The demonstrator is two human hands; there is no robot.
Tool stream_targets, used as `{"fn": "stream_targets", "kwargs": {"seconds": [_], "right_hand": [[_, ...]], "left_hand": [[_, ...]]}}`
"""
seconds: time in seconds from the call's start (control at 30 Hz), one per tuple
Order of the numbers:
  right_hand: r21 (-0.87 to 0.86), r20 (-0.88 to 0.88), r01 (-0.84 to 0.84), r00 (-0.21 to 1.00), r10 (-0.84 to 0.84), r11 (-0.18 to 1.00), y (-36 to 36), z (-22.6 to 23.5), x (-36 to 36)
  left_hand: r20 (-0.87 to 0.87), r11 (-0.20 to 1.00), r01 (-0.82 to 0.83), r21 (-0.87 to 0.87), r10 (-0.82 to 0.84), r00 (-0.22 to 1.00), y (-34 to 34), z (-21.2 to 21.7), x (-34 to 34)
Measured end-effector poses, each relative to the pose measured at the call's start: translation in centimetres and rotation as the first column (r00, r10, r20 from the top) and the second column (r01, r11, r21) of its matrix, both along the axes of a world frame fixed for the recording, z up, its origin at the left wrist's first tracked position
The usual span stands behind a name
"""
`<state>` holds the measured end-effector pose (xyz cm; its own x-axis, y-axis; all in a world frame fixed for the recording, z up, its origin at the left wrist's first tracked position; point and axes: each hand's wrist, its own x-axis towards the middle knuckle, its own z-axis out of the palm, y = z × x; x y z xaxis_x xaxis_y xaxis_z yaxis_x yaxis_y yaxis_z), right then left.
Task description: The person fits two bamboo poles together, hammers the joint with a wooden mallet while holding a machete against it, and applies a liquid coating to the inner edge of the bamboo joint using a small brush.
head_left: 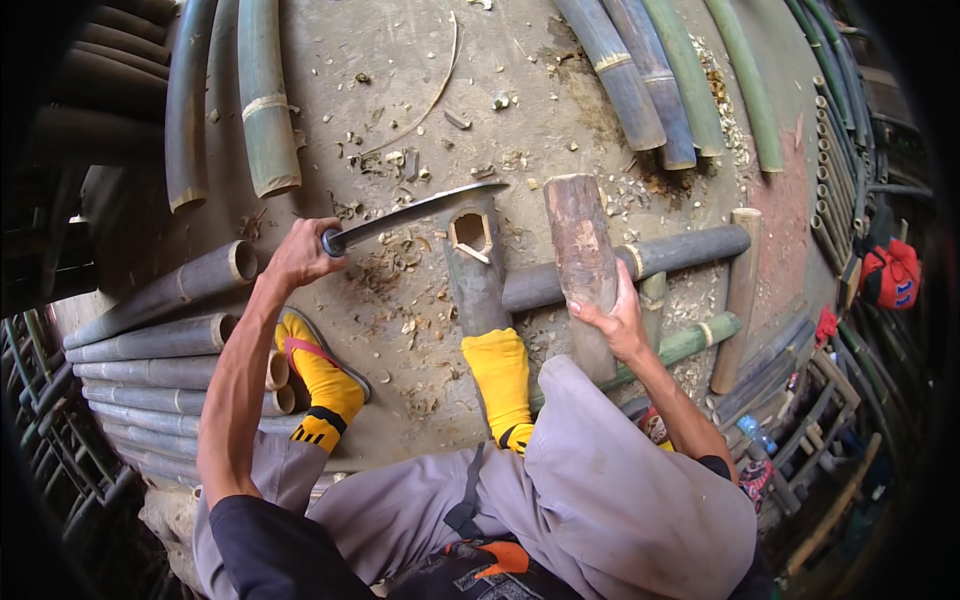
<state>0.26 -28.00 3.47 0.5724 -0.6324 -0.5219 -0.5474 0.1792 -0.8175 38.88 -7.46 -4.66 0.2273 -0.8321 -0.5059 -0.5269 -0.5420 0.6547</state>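
Observation:
My left hand (300, 252) grips the handle of a long machete (420, 210), whose blade reaches right over the top of a dark bamboo piece (472, 265). That piece has a square hole (469, 231) cut near its end and lies under my right foot in a yellow sock (500, 375). My right hand (612, 318) holds a thick wooden club (583, 262) upright beside the bamboo piece. A long dark bamboo pole (680, 250) runs across behind the club.
Bamboo chips litter the concrete floor (400, 300). Green and grey bamboo poles lie at the top left (262, 100) and top right (640, 80). A stack of grey poles (150, 340) sits at left. Bamboo frames (830, 400) and a red bag (890, 272) are at right.

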Motion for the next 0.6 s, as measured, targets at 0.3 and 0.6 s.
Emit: {"fn": "stream_targets", "kwargs": {"seconds": [0.3,0.6], "right_hand": [[-0.124,0.082,-0.047,0.995,0.057,0.991,-2.4,1.6,3.2],[0.228,-0.113,-0.357,0.914,0.389,0.906,-6.2,2.8,6.6]], "left_hand": [[0.153,0.975,0.108,0.193,-0.138,0.978,-0.7,-0.6,0.6],[0.123,0.974,0.131,0.184,-0.155,0.980,-0.6,-0.5,0.7]]}}
